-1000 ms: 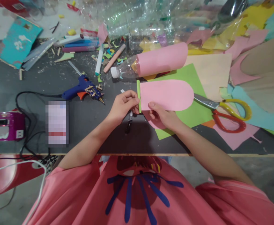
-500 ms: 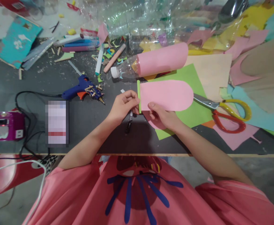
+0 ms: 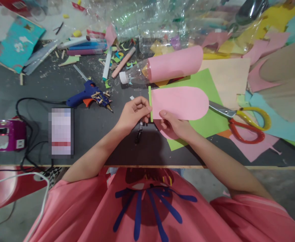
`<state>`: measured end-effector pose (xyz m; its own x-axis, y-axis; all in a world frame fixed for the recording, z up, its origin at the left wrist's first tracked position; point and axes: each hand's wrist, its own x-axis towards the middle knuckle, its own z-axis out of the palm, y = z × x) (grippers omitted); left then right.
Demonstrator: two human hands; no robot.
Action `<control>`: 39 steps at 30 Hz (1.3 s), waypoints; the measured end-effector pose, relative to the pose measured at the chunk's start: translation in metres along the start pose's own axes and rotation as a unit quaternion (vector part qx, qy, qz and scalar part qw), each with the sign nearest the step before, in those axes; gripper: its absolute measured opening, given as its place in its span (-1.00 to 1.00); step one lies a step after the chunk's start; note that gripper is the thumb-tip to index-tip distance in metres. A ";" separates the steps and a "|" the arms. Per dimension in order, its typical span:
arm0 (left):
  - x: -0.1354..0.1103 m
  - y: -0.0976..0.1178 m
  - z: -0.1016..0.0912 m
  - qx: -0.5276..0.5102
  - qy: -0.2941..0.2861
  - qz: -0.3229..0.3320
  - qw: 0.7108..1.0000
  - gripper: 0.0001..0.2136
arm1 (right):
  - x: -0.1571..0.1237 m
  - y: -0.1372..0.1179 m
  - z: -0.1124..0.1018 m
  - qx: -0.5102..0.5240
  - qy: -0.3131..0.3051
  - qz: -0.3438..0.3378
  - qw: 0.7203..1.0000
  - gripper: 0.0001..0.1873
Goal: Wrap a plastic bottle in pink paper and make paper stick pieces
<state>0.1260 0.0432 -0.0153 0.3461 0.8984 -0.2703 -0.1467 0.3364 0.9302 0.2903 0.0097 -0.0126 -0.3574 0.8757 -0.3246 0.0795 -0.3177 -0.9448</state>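
Observation:
A pink paper piece [image 3: 182,101] with a rounded right end is held level above the table. Along its straight left edge runs a narrow green paper strip [image 3: 150,95]. My left hand [image 3: 136,112] pinches this strip and the paper edge between thumb and fingers. With its thumb on top and fingers beneath, my right hand [image 3: 175,124] grips the paper's near edge. Under the paper lie a light green sheet [image 3: 210,87] and another pink piece, partly hidden. A dark pen [image 3: 138,132] rests below my left hand.
Large scissors [image 3: 238,117] with yellow and red handles lie to the right. A pink-wrapped plastic bottle [image 3: 175,65] lies behind the paper. On the left are a blue glue gun [image 3: 89,94], a phone [image 3: 61,132] and a purple power block [image 3: 11,135]. Markers and paper scraps cover the back.
The green strip and pink paper have shifted very slightly to the right. Both hands keep their hold, and everything else looks the same.

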 end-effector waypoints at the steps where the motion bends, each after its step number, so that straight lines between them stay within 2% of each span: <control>1: 0.000 0.000 0.000 -0.001 0.000 0.002 1.000 -0.59 | 0.000 0.000 0.000 -0.002 -0.001 -0.003 1.000 -0.32; 10: 0.001 -0.004 -0.004 0.011 -0.020 0.026 0.999 -0.58 | 0.001 0.003 -0.002 -0.021 -0.013 0.009 1.000 -0.31; 16: 0.002 -0.008 -0.006 0.013 -0.008 0.064 0.998 -0.59 | 0.001 0.005 -0.001 -0.022 -0.010 0.000 1.000 -0.32; 24: 0.002 -0.008 -0.005 -0.006 -0.025 0.005 1.000 -0.59 | 0.002 0.007 -0.003 -0.034 -0.024 -0.010 0.999 -0.32; 31: 0.003 -0.005 -0.006 -0.034 -0.023 -0.006 0.999 -0.55 | 0.000 0.008 -0.002 -0.044 -0.009 -0.021 0.999 -0.33; 33: 0.003 -0.003 -0.007 -0.039 -0.015 0.003 0.999 -0.54 | 0.001 0.012 -0.001 -0.028 0.020 -0.050 0.998 -0.35; 35: 0.004 0.000 -0.009 -0.037 -0.001 0.018 0.999 -0.56 | 0.003 0.016 0.000 0.013 0.097 -0.100 0.990 -0.40; 37: 0.005 0.002 -0.011 -0.029 0.013 0.034 0.999 -0.58 | 0.006 0.020 -0.003 0.049 0.214 -0.161 0.962 -0.46; 39: 0.006 0.002 -0.012 -0.020 0.022 0.047 0.998 -0.59 | 0.009 0.021 -0.007 0.042 0.313 -0.217 0.924 -0.52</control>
<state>0.1163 0.0526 -0.0177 0.2881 0.9379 -0.1931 -0.2133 0.2595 0.9419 0.2949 0.0133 -0.0360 0.2708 0.9577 0.0971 -0.0270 0.1083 -0.9937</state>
